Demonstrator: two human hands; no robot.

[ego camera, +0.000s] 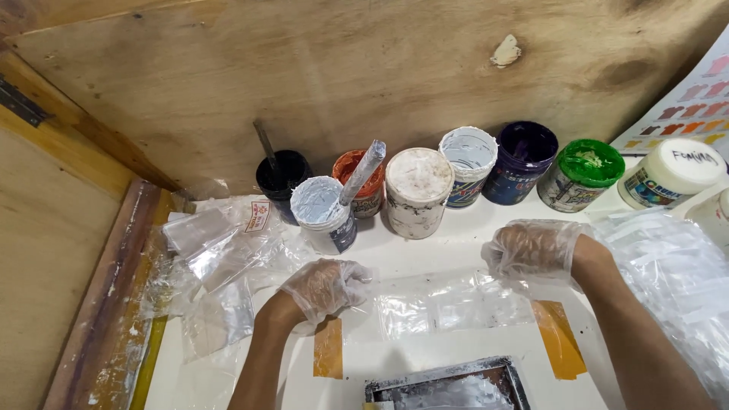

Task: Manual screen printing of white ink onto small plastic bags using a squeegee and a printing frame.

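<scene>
My left hand and my right hand both wear thin clear plastic gloves. Each presses down on an end of a clear plastic sheet lying flat on the white table. Two strips of orange-brown tape hold the sheet's near edge, one below each hand. A row of paint jars stands just beyond the hands, among them an open white-paint jar with a paint-coated stick leaning in it, and a white lidded jar.
Further jars: black, orange, an empty white-smeared one, dark purple, green-lidded, cream-lidded. Crumpled plastic bags lie left and right. A metal tray sits at the near edge. Plywood wall behind.
</scene>
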